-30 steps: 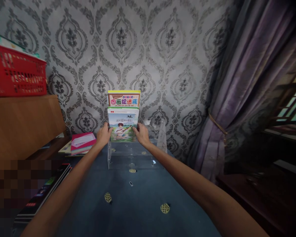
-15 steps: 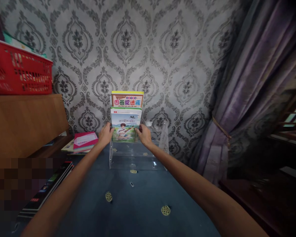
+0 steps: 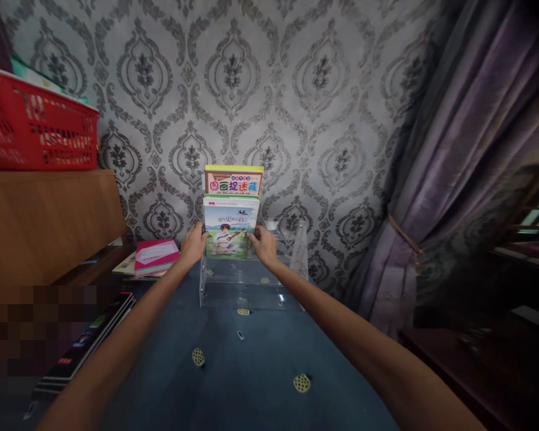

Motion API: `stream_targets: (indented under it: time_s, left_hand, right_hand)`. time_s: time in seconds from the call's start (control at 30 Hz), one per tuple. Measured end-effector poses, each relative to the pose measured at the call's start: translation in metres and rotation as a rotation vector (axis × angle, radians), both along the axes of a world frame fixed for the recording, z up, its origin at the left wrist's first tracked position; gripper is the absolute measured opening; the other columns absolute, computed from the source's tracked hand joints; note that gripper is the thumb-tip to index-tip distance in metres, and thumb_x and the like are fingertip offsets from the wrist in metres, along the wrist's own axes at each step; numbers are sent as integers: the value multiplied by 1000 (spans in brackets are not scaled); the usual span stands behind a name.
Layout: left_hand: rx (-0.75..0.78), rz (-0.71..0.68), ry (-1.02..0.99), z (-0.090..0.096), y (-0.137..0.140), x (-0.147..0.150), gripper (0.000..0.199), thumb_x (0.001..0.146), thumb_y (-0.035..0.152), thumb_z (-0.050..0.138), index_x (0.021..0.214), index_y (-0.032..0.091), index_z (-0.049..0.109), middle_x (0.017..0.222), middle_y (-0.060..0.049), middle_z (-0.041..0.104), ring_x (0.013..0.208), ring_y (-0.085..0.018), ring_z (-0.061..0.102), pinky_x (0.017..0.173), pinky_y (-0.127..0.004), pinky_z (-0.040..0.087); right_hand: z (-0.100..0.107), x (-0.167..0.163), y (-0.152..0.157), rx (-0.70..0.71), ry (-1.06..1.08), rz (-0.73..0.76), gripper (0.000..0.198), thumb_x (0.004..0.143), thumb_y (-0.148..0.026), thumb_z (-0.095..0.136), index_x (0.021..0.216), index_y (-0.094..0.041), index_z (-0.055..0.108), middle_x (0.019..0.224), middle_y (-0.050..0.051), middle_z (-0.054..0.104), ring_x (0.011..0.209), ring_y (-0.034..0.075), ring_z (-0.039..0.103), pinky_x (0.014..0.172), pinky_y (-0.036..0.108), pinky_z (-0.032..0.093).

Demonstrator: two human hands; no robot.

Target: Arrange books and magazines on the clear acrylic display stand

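Upright in the clear plastic book rack (image 3: 247, 293) stands a book with a guitar player on its cover (image 3: 227, 230). My left hand (image 3: 193, 244) grips its left edge, and my right hand (image 3: 263, 244) holds the right edge with the thumb on the cover. The fingers behind the book are hidden. Further back in the rack rises a taller book with a yellow top edge and colourful title letters (image 3: 233, 185). A green edge shows between the two. The rack's lower front tier is bare.
A dark blue cloth (image 3: 238, 383) with yellow patterned motifs covers the table. Pink and other books (image 3: 155, 257) lie left of the rack, with dark books (image 3: 90, 341) nearer. A red basket (image 3: 49, 129) sits on a wooden cabinet (image 3: 49, 221). A purple curtain (image 3: 435, 179) hangs right.
The view has shifted very slightly. Both hands keep their hold on the book's edges, and the books and rack stay in place.
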State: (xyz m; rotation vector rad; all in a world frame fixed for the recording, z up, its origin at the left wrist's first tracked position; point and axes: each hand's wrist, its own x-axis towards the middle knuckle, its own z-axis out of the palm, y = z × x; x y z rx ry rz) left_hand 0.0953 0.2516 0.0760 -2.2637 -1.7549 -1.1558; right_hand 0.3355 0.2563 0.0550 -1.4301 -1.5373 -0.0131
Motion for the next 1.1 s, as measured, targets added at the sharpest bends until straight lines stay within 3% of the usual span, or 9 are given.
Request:
stream_targets:
  time_s: [0.33, 0.7, 1.1]
  left_hand:
    - [42, -32, -46, 8, 14, 0, 20, 98, 30, 44, 109, 19, 56, 112, -11, 66, 109, -25, 62, 95, -37, 48]
    - [23, -20, -73, 6, 13, 2, 21, 98, 24, 43, 111, 18, 58, 116, -13, 66, 113, -25, 60, 98, -37, 46]
    - [-17, -3, -125, 4, 6, 5, 25, 99, 22, 43, 119, 18, 58, 122, -13, 65, 115, -25, 61, 96, -35, 46]
  right_hand:
    - [1, 6, -1, 11, 0, 66, 18, 84, -35, 63, 93, -19, 67, 80, 5, 71, 72, 20, 65, 68, 30, 47]
    - [0, 5, -2, 13, 6, 76, 13, 82, -31, 63, 89, -20, 64, 83, 7, 72, 74, 22, 65, 71, 32, 48]
    - [1, 10, -3, 1, 18, 105, 27, 81, -45, 62, 87, -18, 65, 82, 9, 73, 73, 24, 65, 70, 34, 50]
